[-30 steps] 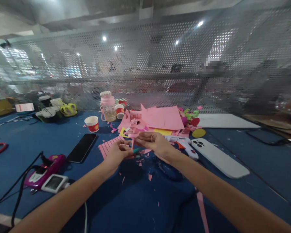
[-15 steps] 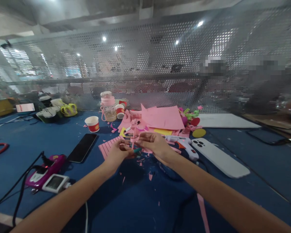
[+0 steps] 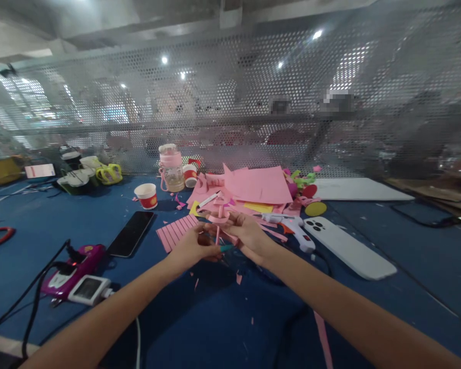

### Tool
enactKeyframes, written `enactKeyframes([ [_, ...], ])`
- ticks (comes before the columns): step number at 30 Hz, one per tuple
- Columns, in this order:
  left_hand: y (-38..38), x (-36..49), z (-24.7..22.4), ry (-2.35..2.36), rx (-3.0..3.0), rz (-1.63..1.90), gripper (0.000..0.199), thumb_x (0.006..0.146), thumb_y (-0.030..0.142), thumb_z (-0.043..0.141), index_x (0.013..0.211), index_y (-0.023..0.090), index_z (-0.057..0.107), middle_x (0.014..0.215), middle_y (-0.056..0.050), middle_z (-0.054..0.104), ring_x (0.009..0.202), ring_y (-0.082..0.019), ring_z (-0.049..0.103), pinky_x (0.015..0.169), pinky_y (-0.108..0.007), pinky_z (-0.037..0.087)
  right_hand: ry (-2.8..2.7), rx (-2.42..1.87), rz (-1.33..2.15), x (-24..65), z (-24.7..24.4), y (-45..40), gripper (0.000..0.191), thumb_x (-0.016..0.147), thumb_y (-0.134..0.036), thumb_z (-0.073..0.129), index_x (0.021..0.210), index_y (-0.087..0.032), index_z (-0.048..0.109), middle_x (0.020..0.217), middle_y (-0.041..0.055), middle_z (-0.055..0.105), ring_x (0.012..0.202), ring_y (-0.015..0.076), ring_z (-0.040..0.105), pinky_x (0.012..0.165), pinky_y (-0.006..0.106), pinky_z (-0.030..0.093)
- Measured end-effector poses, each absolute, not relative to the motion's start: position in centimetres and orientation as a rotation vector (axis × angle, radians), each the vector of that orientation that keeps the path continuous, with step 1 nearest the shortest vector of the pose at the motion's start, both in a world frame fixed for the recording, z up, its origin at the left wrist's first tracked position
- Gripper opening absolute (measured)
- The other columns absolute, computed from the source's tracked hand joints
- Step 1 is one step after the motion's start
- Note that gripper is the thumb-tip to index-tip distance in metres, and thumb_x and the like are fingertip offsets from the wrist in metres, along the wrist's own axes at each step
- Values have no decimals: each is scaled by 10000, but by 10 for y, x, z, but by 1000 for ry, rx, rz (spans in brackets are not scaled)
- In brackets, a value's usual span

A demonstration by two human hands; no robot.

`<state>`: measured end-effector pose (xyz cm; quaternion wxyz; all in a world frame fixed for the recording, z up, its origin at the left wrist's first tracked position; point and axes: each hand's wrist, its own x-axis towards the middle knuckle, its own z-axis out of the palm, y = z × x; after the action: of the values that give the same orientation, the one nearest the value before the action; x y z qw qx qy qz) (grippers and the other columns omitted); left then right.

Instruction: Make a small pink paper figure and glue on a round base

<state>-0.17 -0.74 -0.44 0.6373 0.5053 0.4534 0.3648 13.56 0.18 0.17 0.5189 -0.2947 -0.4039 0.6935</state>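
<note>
Between my two hands stands a small pink paper model [image 3: 218,219], a thin upright stem with a ring-shaped band around it. My left hand [image 3: 194,241] pinches the lower part of the stem, a teal fingernail pointing right. My right hand [image 3: 249,233] has its fingers curled against the model's right side at the band. Behind the hands lies a pile of pink paper sheets [image 3: 257,184] with a white pen [image 3: 209,200] on it. A ruled pink sheet [image 3: 174,233] is just left of my left hand. The glue gun [image 3: 297,230] lies right of my right hand.
A black phone [image 3: 132,234], a purple power strip [image 3: 75,271] with cables and a paper cup [image 3: 146,196] are on the left. A pink-lidded bottle [image 3: 171,169] stands at the back by the mesh screen [image 3: 215,102]. On the right lies a white phone [image 3: 349,248].
The paper model has shifted slightly right and tilted a little, with its band showing wider. Both hands have moved a little with it, and more of the white pen shows.
</note>
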Motion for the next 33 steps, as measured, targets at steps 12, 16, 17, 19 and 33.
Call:
enactKeyframes([
  [12, -6, -1, -1, 1010, 1093, 1036, 544, 337, 210, 852, 731, 168, 479, 442, 57, 618, 424, -116, 594, 465, -209, 479, -896, -908, 1611, 135, -7, 7, 438, 242, -153, 853, 597, -144, 595, 581, -16, 672, 516, 108, 621, 536, 202, 480],
  [16, -7, 1, -2, 1016, 1114, 1091, 598, 362, 170, 831, 829, 176, 458, 452, 70, 614, 431, -122, 593, 468, -213, 471, -872, -979, 1554, 135, -12, 8, 458, 243, -194, 854, 625, -141, 607, 627, 9, 687, 531, 127, 627, 544, 236, 484],
  [17, -7, 0, -3, 1027, 1130, 1109, 603, 375, 157, 822, 855, 175, 458, 458, 74, 611, 433, -121, 591, 473, -216, 471, -863, -993, 1537, 135, -12, 8, 461, 240, -193, 854, 628, -140, 611, 619, 5, 683, 541, 129, 629, 558, 240, 488],
  [19, -7, 0, -5, 1060, 1179, 1136, 577, 408, 128, 796, 881, 167, 466, 459, 82, 593, 436, -120, 585, 482, -221, 465, -835, -1017, 1503, 134, -9, 6, 464, 224, -180, 854, 616, -140, 610, 575, -16, 663, 540, 117, 623, 576, 233, 489],
  [33, -6, -1, -6, 1095, 1250, 1132, 445, 453, 58, 715, 815, 165, 478, 476, 86, 562, 453, -122, 574, 509, -240, 459, -763, -1047, 1513, 129, 3, -6, 442, 166, -252, 845, 523, -133, 615, 476, -25, 624, 418, 87, 541, 433, 214, 416],
])
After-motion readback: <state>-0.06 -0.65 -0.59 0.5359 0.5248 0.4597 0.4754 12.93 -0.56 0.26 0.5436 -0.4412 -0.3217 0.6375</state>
